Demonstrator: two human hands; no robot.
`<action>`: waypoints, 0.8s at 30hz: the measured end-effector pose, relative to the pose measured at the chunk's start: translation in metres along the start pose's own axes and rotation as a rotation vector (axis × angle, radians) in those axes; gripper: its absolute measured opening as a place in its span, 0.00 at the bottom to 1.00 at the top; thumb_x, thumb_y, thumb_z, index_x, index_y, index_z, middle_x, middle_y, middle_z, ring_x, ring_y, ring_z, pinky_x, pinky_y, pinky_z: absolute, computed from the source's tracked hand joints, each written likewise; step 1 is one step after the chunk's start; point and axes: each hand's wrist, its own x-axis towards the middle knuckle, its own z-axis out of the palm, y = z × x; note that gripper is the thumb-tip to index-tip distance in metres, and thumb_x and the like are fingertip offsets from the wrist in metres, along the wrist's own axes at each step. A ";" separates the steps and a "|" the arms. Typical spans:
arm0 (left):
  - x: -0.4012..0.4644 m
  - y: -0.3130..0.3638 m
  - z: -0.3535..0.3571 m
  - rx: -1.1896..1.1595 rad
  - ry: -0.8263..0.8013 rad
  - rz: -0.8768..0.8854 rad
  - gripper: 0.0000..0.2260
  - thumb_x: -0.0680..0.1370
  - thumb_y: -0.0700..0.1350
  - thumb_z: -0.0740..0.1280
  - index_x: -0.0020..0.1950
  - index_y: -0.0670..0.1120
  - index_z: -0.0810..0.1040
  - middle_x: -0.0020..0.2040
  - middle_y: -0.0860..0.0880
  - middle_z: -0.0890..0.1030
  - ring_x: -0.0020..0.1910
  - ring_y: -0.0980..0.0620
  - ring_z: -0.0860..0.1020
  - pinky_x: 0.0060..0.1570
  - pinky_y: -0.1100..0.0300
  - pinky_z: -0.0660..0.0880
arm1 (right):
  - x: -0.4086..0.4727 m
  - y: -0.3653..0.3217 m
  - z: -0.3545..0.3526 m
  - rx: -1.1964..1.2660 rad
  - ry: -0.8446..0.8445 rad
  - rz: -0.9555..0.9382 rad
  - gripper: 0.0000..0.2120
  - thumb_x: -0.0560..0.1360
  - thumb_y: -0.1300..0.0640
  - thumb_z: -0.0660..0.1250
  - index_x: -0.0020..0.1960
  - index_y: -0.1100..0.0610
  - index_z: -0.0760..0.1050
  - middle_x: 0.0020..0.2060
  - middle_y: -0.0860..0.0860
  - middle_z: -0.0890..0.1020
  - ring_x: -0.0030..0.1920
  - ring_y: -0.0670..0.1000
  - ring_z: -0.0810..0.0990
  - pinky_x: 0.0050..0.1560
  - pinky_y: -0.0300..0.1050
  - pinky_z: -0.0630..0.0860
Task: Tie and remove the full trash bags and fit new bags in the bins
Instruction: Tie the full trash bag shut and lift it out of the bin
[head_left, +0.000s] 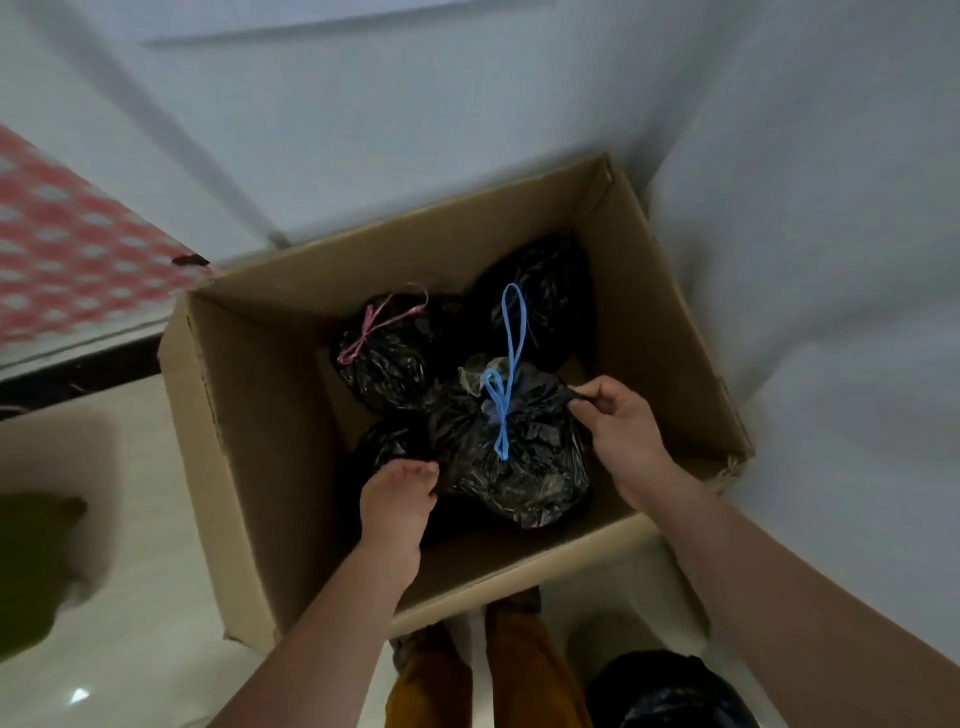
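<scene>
An open cardboard box (249, 415) stands on the floor against a white wall. Inside lie several tied black trash bags. The nearest bag (519, 462) is tied with a blue drawstring (501, 410). My left hand (400, 499) grips this bag's plastic at its left side. My right hand (618, 421) pinches a fold of the plastic at its right side. Behind it, a bag with a pink tie (379, 358) lies at the left and another black bag (540, 296) at the back right.
A bin lined with a black bag (670, 691) stands at the bottom right beside my legs. A red-and-white patterned surface (67, 249) is at the left. A dark green object (31, 561) lies on the pale floor at the far left. White walls enclose the corner.
</scene>
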 end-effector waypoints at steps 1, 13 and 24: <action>0.004 -0.001 0.005 0.007 0.001 -0.012 0.06 0.79 0.40 0.66 0.43 0.44 0.79 0.45 0.47 0.79 0.46 0.52 0.77 0.54 0.55 0.73 | 0.005 0.004 -0.002 -0.010 0.004 0.010 0.09 0.79 0.65 0.63 0.44 0.55 0.77 0.41 0.46 0.83 0.44 0.45 0.81 0.44 0.38 0.76; 0.019 0.007 0.061 0.113 -0.105 0.036 0.07 0.78 0.41 0.68 0.40 0.44 0.78 0.46 0.46 0.80 0.50 0.49 0.78 0.60 0.51 0.75 | 0.023 0.021 -0.051 0.080 0.147 0.062 0.11 0.80 0.63 0.63 0.42 0.52 0.76 0.43 0.50 0.83 0.45 0.49 0.80 0.46 0.48 0.76; 0.049 0.005 0.079 0.188 -0.086 0.027 0.07 0.77 0.41 0.69 0.39 0.44 0.78 0.45 0.45 0.81 0.52 0.45 0.78 0.63 0.47 0.73 | 0.048 0.043 -0.051 0.115 0.186 0.107 0.09 0.80 0.63 0.62 0.44 0.54 0.76 0.42 0.49 0.82 0.44 0.48 0.80 0.44 0.46 0.75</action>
